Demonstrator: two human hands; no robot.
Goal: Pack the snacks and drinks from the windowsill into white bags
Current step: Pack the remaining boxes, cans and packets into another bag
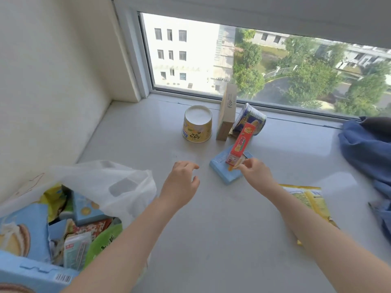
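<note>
Right hand (pixel 255 172) is mid-frame, its grip pinched on the bottom end of a red snack box (pixel 241 142), which tilts up and away over a flat light-blue box (pixel 224 172) lying on the windowsill (pixel 148 127). Can't tell if the red box is still touching the blue one; the fingers hide that spot. Left hand (pixel 182 182) hovers just left of it, fingers loosely spread, holding nothing.

Toward the glass: a yellow noodle cup (pixel 197 126) sitting upside down, a tall tan carton (pixel 227 115) standing upright, and a dark-blue packaged thing (pixel 250 119) leaning behind the red box, label unreadable. A yellow packet (pixel 311 199) lies lower right, partly under the right forearm.

White bag (pixel 110 182) is lower left, open and stuffed with snacks, cut off by the frame edge. Some blue cloth (pixel 368 149) runs off the right edge, can't make out what it is.
</note>
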